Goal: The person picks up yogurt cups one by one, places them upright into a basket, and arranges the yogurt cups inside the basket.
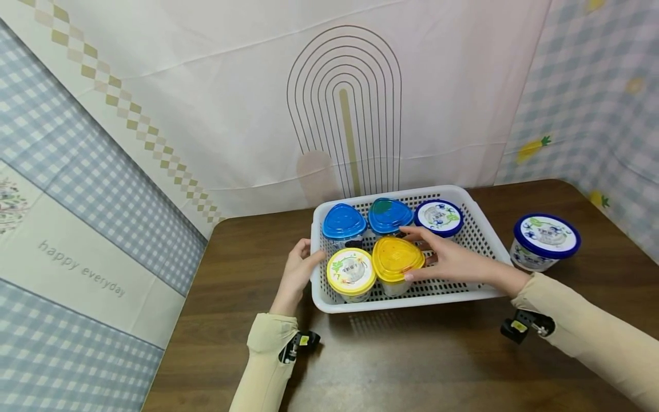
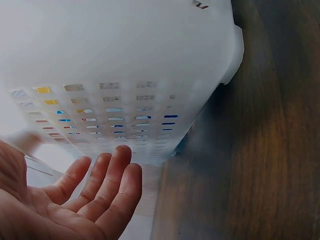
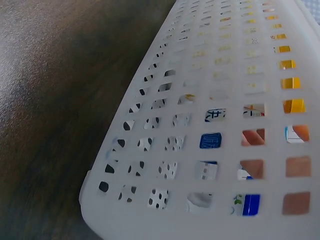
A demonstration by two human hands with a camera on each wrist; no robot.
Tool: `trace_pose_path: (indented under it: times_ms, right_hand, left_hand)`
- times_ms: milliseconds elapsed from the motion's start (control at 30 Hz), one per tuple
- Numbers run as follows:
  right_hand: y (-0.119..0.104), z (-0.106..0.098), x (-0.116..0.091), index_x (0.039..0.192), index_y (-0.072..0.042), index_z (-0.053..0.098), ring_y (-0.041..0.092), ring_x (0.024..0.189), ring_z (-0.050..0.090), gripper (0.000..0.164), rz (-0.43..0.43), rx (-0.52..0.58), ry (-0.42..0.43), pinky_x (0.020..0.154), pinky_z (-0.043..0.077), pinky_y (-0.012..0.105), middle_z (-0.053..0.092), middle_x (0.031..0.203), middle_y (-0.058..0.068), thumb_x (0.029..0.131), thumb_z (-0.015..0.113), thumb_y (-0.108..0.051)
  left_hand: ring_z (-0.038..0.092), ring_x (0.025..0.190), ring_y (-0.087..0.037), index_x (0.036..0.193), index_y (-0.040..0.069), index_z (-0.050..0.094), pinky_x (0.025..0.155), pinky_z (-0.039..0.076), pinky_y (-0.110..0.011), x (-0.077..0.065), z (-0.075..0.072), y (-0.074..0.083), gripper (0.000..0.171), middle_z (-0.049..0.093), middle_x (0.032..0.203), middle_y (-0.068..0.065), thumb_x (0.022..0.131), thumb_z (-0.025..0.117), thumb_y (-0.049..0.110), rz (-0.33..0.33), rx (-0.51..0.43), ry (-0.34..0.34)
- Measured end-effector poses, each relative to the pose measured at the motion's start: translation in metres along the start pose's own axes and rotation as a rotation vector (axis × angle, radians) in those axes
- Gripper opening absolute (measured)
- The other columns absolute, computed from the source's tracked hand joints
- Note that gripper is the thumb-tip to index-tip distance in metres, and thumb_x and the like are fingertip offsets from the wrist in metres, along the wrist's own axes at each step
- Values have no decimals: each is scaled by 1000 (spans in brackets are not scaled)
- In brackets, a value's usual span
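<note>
A white perforated basket point(image 1: 443, 294) stands on the table with several lidded tubs in it. My right hand point(image 1: 455, 260) reaches over the front rim and grips the tub with the rounded-triangular yellow lid point(image 1: 396, 258), thumb at its near side. Beside that tub is one with a round yellow-rimmed lid point(image 1: 352, 273). Behind them stand two blue-lidded tubs point(image 1: 344, 221) and a round navy-rimmed tub point(image 1: 439, 217). My left hand point(image 1: 298, 269) is at the basket's left end, thumb by the rim. In the left wrist view its fingers point(image 2: 112, 192) are loosely bent beside the basket wall.
Right of the basket, another navy-rimmed tub point(image 1: 547, 240) stands on the brown wooden table point(image 1: 381, 360). A patterned cloth point(image 1: 247, 114) hangs behind the table, and checked cloth point(image 1: 98, 171) covers the left side. In the right wrist view, the basket's slotted wall point(image 3: 170, 115) hides most of the right hand.
</note>
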State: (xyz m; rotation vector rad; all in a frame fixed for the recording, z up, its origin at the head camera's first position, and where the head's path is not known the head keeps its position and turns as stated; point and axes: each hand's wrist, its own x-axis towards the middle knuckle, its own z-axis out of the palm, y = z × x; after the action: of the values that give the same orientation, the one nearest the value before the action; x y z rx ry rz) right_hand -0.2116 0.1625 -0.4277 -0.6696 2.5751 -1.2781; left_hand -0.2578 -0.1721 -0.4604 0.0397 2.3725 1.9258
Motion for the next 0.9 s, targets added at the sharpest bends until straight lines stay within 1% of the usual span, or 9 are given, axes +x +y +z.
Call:
trace_pose_path:
  times_ms: [133, 300, 467, 600, 767, 900]
  right_hand:
    - [-1, -3, -3, 159, -14, 23, 42, 134, 46, 94, 16, 37, 2, 98, 52, 45, 39, 153, 20, 88, 80, -35]
    - [0, -7, -7, 158, -12, 24, 41, 136, 45, 92, 23, 54, 4, 99, 50, 46, 39, 153, 21, 88, 79, -34]
    - [0, -10, -12, 157, -9, 28, 40, 135, 46, 90, 19, 43, 27, 100, 50, 47, 40, 153, 20, 88, 80, -35]
    - [-2, -16, -18, 155, -5, 29, 41, 133, 47, 86, 15, 24, 63, 98, 50, 49, 42, 151, 22, 89, 78, -31]
    - [-2, -24, -24, 156, -5, 26, 41, 133, 48, 85, 37, 19, 89, 98, 50, 49, 43, 150, 23, 91, 76, -29]
    - [-2, -29, -29, 157, -5, 25, 41, 131, 50, 85, 68, 3, 106, 99, 49, 51, 42, 150, 23, 93, 75, -29]
  left_hand:
    - [64, 90, -24, 116, 4, 59, 76, 57, -37, 0, 0, 0, 31, 68, 111, -16, 88, 65, 14, 11, -5, 1]
    - [65, 90, -24, 116, 4, 60, 76, 57, -36, 1, 0, -1, 30, 68, 112, -16, 88, 65, 13, 14, -17, 3]
    - [65, 90, -24, 116, 4, 59, 76, 56, -36, 1, 0, -1, 30, 69, 113, -16, 88, 65, 13, 13, -18, 2]
    - [64, 90, -24, 116, 4, 59, 77, 56, -36, 1, 1, -1, 29, 69, 113, -16, 89, 65, 12, 11, -18, 1]
    - [64, 90, -24, 116, 4, 59, 77, 56, -35, 1, 1, -1, 29, 68, 112, -16, 89, 65, 13, 9, -10, 1]
    - [63, 90, -24, 116, 4, 59, 77, 56, -35, -1, 1, -1, 29, 69, 112, -16, 89, 65, 13, 4, -8, 2]
